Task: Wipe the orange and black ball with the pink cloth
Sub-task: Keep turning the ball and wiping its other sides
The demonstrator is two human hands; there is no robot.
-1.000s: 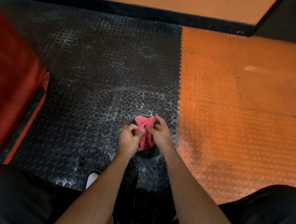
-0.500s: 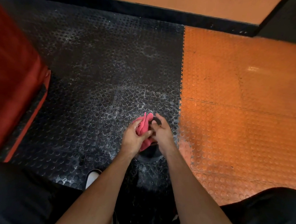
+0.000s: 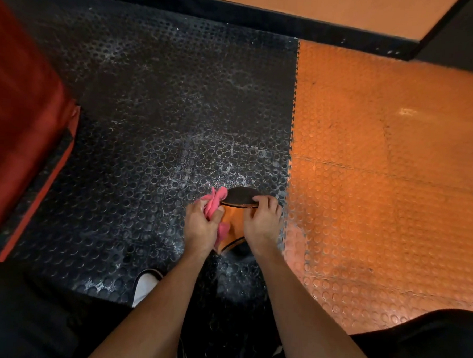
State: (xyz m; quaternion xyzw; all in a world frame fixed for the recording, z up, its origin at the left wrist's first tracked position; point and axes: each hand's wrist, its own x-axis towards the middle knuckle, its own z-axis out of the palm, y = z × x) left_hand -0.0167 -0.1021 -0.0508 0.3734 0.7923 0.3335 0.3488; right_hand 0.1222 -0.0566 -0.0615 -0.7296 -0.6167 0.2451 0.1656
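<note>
Fingers of the left hand point(image 3: 200, 228) bunch the crumpled pink cloth point(image 3: 214, 205), which half a second ago lay draped over the ball's top and now sits off to its left side. The right hand point(image 3: 261, 222) curls over the orange and black rubber ball point(image 3: 237, 209), fingertips on its dark upper panel, now uncovered. The ball sits between both hands, above the black studded floor mat point(image 3: 148, 151).

The cloth point(image 3: 214, 205) is bright pink. The ball point(image 3: 237, 216) shows a black panel above an orange one, with a dark seam between. The floor mat point(image 3: 150, 118) is black with raised round studs and whitish dust; the adjoining mat point(image 3: 381, 187) is orange, studded alike. A red pad point(image 3: 19, 127) lies left.
</note>
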